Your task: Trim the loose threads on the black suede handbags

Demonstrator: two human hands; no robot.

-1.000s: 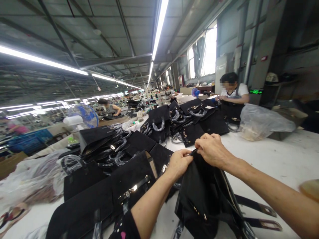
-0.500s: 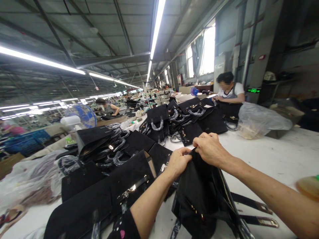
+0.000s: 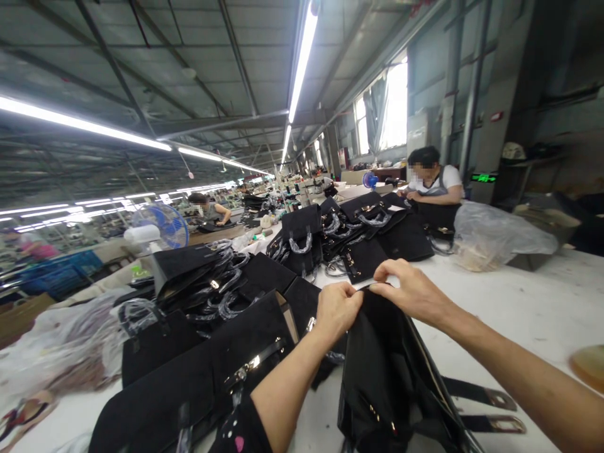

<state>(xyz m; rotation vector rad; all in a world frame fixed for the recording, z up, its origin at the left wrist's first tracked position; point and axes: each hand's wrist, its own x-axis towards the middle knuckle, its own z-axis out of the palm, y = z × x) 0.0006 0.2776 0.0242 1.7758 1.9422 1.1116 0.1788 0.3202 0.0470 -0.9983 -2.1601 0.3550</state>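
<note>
A black bag (image 3: 382,371) stands in front of me on the white table, its far top edge raised between my hands. My left hand (image 3: 337,308) pinches that edge at its left end. Just to the right, my right hand (image 3: 406,289) grips the same edge between thumb and fingers. Two black straps with metal end plates (image 3: 503,423) stick out from the bag's right side. Close by on the left lies another black bag (image 3: 250,340) with a metal clasp, beside my left forearm.
Piled black bags (image 3: 353,226) with plastic-wrapped handles cover the table's far part. A clear plastic bag (image 3: 500,236) lies at right, more plastic (image 3: 56,340) at left. A person (image 3: 434,179) sits across the table; another person (image 3: 210,211) is farther left, near a blue fan (image 3: 163,225).
My right hand's fingers have opened out a little and shifted along the edge. The bag's top edge looks flatter between my hands. The whole view has moved slightly.
</note>
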